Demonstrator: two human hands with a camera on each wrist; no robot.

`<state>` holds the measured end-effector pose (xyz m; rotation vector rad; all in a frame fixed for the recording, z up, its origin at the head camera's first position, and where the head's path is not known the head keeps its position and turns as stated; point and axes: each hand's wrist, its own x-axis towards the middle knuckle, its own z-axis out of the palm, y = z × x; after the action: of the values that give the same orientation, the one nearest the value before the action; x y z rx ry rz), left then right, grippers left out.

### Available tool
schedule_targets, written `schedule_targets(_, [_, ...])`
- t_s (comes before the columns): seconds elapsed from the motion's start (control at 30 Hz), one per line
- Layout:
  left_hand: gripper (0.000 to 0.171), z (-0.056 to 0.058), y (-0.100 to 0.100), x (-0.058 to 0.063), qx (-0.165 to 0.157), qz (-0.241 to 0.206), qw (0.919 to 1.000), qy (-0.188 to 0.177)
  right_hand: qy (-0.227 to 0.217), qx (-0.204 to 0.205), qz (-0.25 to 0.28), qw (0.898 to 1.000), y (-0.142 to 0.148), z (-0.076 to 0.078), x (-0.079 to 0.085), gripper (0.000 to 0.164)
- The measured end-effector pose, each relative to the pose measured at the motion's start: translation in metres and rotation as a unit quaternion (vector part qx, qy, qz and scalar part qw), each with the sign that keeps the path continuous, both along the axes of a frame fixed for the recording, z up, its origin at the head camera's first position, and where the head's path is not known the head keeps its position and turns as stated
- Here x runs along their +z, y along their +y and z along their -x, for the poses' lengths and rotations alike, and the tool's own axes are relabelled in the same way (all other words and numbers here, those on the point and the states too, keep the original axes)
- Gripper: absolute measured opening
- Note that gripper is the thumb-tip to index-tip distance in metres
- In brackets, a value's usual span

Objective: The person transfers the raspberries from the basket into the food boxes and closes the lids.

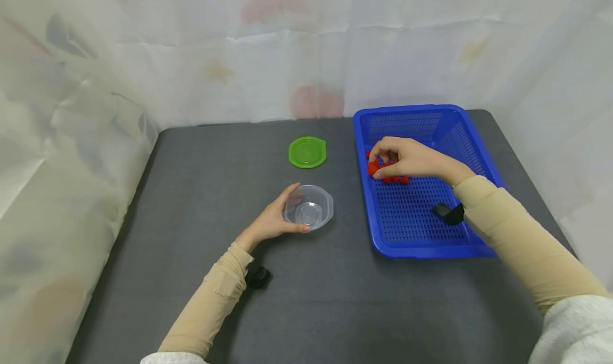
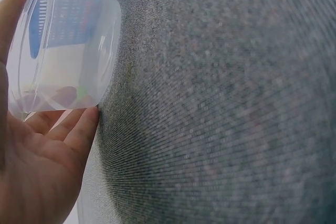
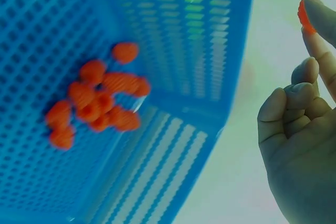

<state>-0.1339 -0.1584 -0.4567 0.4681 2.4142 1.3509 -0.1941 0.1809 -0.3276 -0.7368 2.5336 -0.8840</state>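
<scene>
My left hand (image 1: 274, 218) holds a clear plastic container (image 1: 309, 207) upright on the table, thumb on the near side and fingers round the far side. The left wrist view shows the container's see-through wall (image 2: 79, 51) close by the palm. Over the left part of the blue basket (image 1: 412, 249), my right hand (image 1: 409, 156) pinches one red raspberry (image 3: 304, 18) between thumb and index finger. Several more raspberries (image 3: 84, 95) lie in a cluster on the basket floor, partly hidden by the hand in the head view.
A round green lid (image 1: 307, 152) lies flat behind the container, left of the basket. The dark grey table (image 1: 191, 193) is bordered by patterned sheeting (image 1: 230, 71) at the back and sides. The basket's raised rim stands between the container and the raspberries.
</scene>
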Motion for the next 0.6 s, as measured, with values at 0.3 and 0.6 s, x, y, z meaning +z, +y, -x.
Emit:
schedule_targets(0.3, [0.11,0.001,0.0,0.003,-0.002,0.005,1.0,0.002,0.029,0.071,0.021,0.997,-0.043,0.004,0.016,0.022])
schedule_targets(0.6, [0.11,0.001,0.001,-0.002,-0.002,0.007,1.0,-0.001,0.006,0.139,0.025,0.99,-0.083,0.008,0.012,0.024])
